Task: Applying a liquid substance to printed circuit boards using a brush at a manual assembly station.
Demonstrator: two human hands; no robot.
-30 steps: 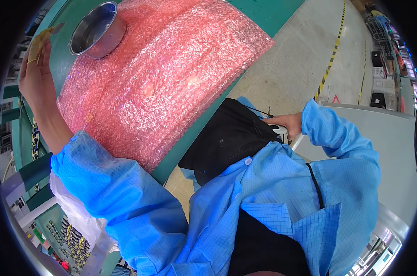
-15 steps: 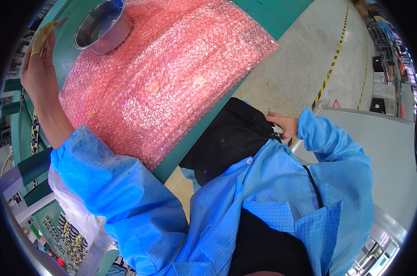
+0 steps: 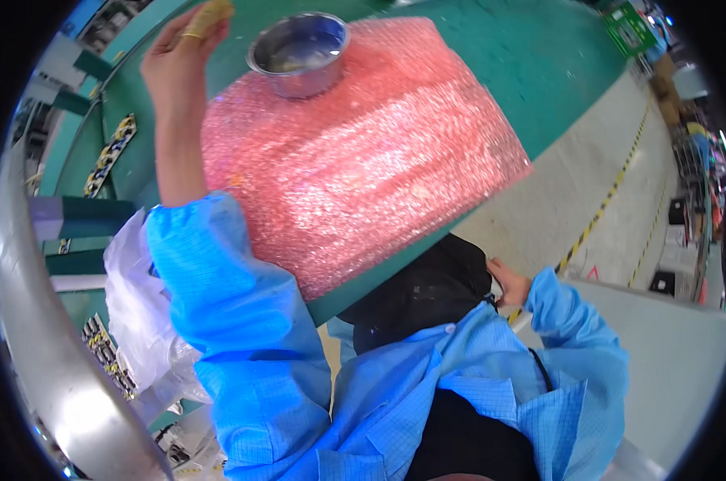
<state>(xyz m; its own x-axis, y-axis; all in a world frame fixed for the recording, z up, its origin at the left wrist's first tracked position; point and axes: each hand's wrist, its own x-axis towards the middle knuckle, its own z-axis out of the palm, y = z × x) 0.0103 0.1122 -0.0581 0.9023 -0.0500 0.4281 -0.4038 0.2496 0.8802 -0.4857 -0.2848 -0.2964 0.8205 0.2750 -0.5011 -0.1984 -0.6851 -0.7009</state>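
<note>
My left hand is raised at the upper left, beside the metal bowl. Yellow covers sit on some of its fingertips, and the fingers are pressed together; whatever they hold cannot be made out. The round steel bowl, with a little something pale inside, stands on a sheet of pink bubble wrap. Down by my waist, my right hand is closed at the edge of a black cloth. What it grips is mostly hidden.
Under the wrap is a green tabletop, with a green circuit board at its far right. At left are a strip of electronic parts, a white plastic bag and a curved metal rail. A grey surface stands at right.
The view has swung left, so bench and bowl appear further right. Relative to the bowl, my left hand is slightly higher, and the thin piece seen at its fingertips no longer shows. My right hand stays at my waist.
</note>
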